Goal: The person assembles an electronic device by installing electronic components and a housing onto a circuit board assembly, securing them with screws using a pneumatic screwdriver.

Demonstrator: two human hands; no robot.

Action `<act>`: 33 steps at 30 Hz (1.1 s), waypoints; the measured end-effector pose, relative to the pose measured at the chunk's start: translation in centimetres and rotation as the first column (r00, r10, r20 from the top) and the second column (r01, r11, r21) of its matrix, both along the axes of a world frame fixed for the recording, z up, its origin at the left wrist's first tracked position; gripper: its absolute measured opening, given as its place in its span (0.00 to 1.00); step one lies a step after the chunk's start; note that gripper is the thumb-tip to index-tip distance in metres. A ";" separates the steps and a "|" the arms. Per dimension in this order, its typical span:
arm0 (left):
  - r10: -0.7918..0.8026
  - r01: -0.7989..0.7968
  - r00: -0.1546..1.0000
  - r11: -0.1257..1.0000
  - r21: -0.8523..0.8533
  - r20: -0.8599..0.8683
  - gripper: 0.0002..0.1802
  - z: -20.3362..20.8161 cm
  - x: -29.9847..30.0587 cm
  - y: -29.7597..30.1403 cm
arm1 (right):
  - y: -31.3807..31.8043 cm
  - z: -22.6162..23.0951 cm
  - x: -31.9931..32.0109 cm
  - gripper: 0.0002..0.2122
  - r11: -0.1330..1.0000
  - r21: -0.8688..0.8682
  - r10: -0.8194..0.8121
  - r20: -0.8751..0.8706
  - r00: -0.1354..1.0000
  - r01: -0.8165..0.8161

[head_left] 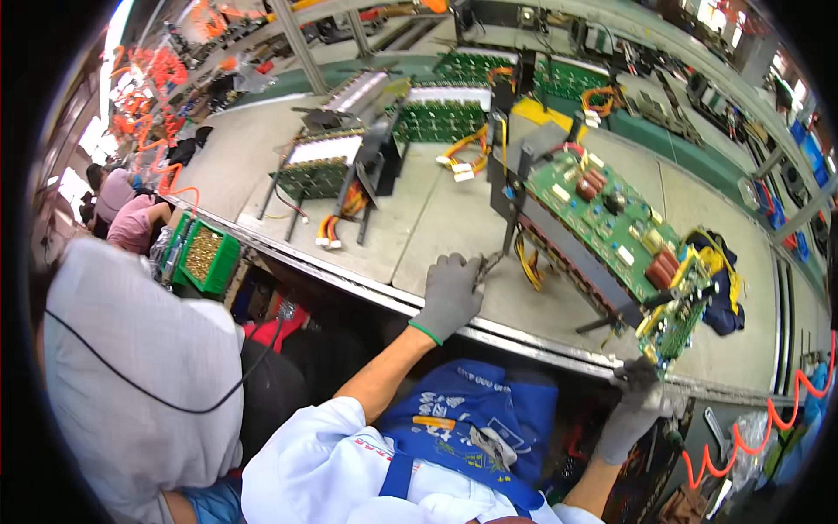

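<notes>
My left hand (450, 295), in a grey glove with a green cuff, is closed at the front of the table. Its fingertips pinch the lower end of a dark leg (498, 256) on a frame. That frame carries a large green circuit board (602, 214), tilted, with reddish-brown coils and wires below. A smaller, densely packed circuit board (674, 325) stands at its right end. My right hand (632, 409), also gloved, is at the table edge just below this smaller board. Its fingers are curled; what they grip is partly hidden.
Other board assemblies (316, 170) with loose cable plugs stand at the back left. A dark blue and yellow cloth (723, 288) lies right of the large board. A green bin (209, 258) of brass-coloured parts and a seated co-worker (144, 367) are left; a red coiled hose (742, 450) hangs right.
</notes>
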State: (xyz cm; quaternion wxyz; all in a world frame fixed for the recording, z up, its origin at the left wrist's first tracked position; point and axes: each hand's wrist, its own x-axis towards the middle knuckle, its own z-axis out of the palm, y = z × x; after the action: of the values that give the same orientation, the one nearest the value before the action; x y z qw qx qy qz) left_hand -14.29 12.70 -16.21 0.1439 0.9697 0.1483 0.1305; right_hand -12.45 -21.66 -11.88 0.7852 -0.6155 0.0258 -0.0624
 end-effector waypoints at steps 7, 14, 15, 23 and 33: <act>0.007 -0.007 1.000 1.000 0.012 0.000 0.25 -2.2 -1.2 1.2 | 1.7 0.5 1.4 0.37 0.943 0.206 0.262 0.016 0.965 -0.260; 0.006 -0.006 0.994 1.000 -0.001 0.106 0.24 -2.6 -1.9 0.8 | 4.7 3.9 0.9 0.31 0.956 0.292 0.059 -0.077 0.995 -0.034; 0.005 -0.004 0.994 1.000 -0.006 0.105 0.24 -2.7 -2.0 0.8 | 5.0 4.2 0.9 0.30 0.922 0.386 0.019 -0.119 0.993 0.028; -0.027 0.029 0.990 0.999 -0.015 0.141 0.20 -2.9 -0.9 1.3 | 0.8 -0.6 1.7 0.10 0.458 -0.871 0.176 0.285 0.942 0.177; -0.082 0.068 0.970 0.995 0.068 0.230 0.23 -3.8 0.0 0.7 | 2.2 7.1 1.8 0.23 0.963 0.029 0.268 -0.166 0.949 -0.268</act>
State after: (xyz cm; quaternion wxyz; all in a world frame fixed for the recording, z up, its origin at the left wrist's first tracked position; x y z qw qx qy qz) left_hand -14.30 13.41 -20.05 0.1361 0.9565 0.0899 0.2419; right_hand -10.64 -19.47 -4.75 0.7832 -0.6141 0.0085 0.0971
